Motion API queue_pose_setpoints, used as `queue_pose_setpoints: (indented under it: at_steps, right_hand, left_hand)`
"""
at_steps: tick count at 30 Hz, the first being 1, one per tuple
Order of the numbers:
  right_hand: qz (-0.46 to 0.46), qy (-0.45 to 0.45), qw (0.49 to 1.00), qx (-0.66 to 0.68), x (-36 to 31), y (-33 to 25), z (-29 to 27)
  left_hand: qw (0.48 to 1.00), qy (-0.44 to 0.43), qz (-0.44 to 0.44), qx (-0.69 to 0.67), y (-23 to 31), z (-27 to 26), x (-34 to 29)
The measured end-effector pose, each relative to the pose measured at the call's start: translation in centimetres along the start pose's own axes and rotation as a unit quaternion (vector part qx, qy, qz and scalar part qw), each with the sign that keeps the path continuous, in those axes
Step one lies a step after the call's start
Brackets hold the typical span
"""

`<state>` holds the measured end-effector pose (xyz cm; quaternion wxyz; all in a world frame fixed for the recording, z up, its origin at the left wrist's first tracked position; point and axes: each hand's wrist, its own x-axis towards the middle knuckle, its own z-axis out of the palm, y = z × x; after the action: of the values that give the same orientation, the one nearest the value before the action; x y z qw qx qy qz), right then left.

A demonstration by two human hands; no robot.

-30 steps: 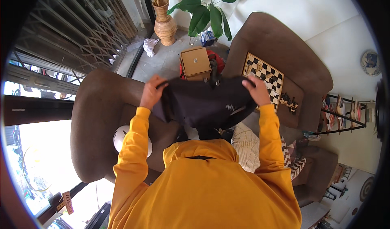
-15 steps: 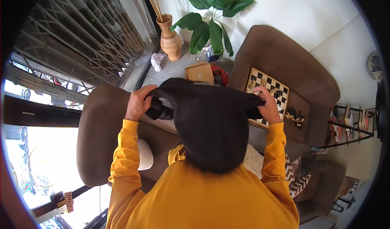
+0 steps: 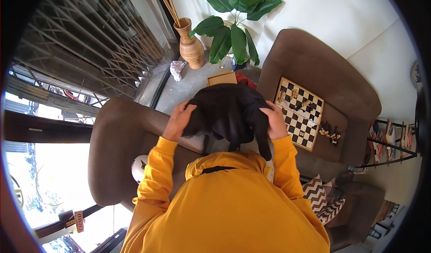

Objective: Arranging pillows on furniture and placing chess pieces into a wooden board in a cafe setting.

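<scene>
A black garment (image 3: 229,111) of soft cloth hangs bunched between my two hands, in front of my chest. My left hand (image 3: 178,120) grips its left edge, with the thumb on top and the other fingers partly hidden. On the opposite side, my right hand (image 3: 275,121) pinches the cloth near a narrow, sleeve-like part that droops downward. I cannot make out the garment's exact kind, as its folds hide the shape. Both my forearms, in yellow sleeves, reach forward with the elbows bent.
To the left stands a brown armchair (image 3: 114,163) with a white helmet-like object (image 3: 139,168) on it. A chessboard (image 3: 300,114) with pieces lies on the brown sofa (image 3: 323,69) at the right. Farther off are a cardboard box (image 3: 222,78), a wicker vase (image 3: 191,49) and a leafy plant (image 3: 233,33).
My hands have come closer together and slightly lower. The garment, stretched wide and hanging over my chest before, is now gathered up in a shorter bundle, uncovering my yellow top.
</scene>
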<state>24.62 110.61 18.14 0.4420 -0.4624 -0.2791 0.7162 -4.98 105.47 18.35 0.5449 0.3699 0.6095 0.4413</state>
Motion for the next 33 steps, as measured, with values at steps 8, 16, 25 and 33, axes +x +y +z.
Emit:
queue_pose_setpoints:
  at_steps: [8, 16, 25, 33]
  right_hand:
    - [-0.311, -0.197, 0.849, -0.379, -6.0, -0.7, 8.2]
    - [-0.405, -0.100, 0.831, -0.368, -2.1, -0.8, 8.0]
    - [-0.404, -0.285, 0.840, -0.224, -5.0, -7.4, 11.4]
    - [-0.444, -0.335, 0.826, -0.092, -5.8, -11.5, 14.9]
  left_hand:
    - [0.996, -0.073, 0.049, -0.001, 4.1, 7.0, -2.9]
    - [0.965, -0.176, 0.145, -0.125, 6.7, 7.1, -3.2]
    - [0.897, 0.120, 0.247, -0.347, 2.9, -2.6, 3.8]
    - [0.921, 0.027, 0.114, -0.372, 0.0, 2.1, 0.6]
